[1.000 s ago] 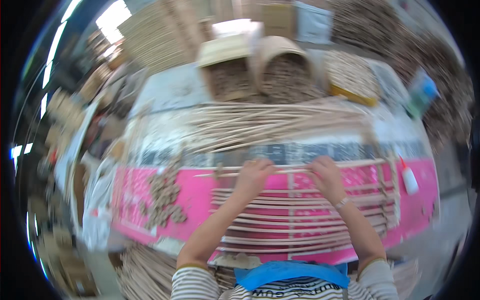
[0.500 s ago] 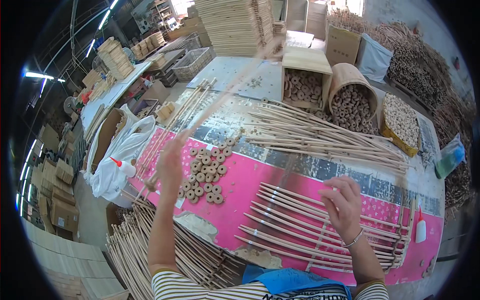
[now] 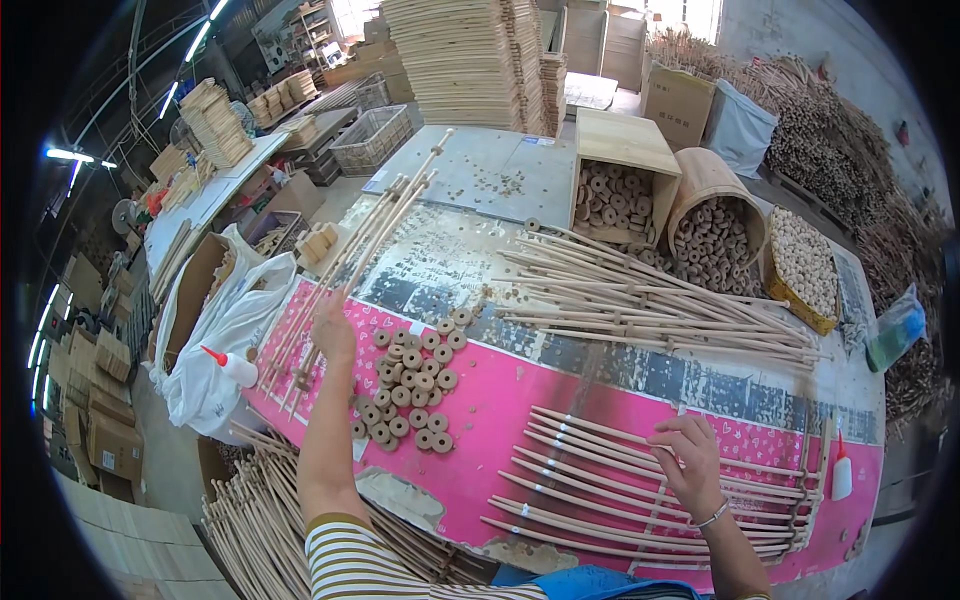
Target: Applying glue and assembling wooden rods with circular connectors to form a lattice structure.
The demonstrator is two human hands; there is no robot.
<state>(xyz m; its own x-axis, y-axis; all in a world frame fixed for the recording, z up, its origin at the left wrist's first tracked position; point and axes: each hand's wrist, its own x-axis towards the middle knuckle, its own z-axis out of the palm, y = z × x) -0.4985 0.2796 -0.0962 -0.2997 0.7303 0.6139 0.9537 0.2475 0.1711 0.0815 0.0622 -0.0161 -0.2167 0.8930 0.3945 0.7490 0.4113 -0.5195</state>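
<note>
My left hand [image 3: 333,328] is closed round the near part of a long thin wooden rod [image 3: 405,205] with small ring-shaped pieces on it. That rod slants away over a loose row of similar rods on the table's left side. My right hand [image 3: 688,455] hovers over several parallel wooden rods [image 3: 580,478] laid across the pink sheet, its fingers curled and their tips at the uppermost rod. Part of that rod is hidden behind the hand. Between my hands lies a heap of round wooden rings [image 3: 410,385] with centre holes.
A wooden box [image 3: 630,135] and a round tub [image 3: 735,170], both full of rings, stand at the back. A rod pile [image 3: 660,290] lies before them. White glue bottles [image 3: 842,475] [image 3: 238,370] sit at either side. More rods [image 3: 250,530] stand below the front edge.
My left hand has brought the raised rod down onto the left row. My right hand has lowered toward the parallel rods, its fingers drawing together. The whole view has shifted slightly.
</note>
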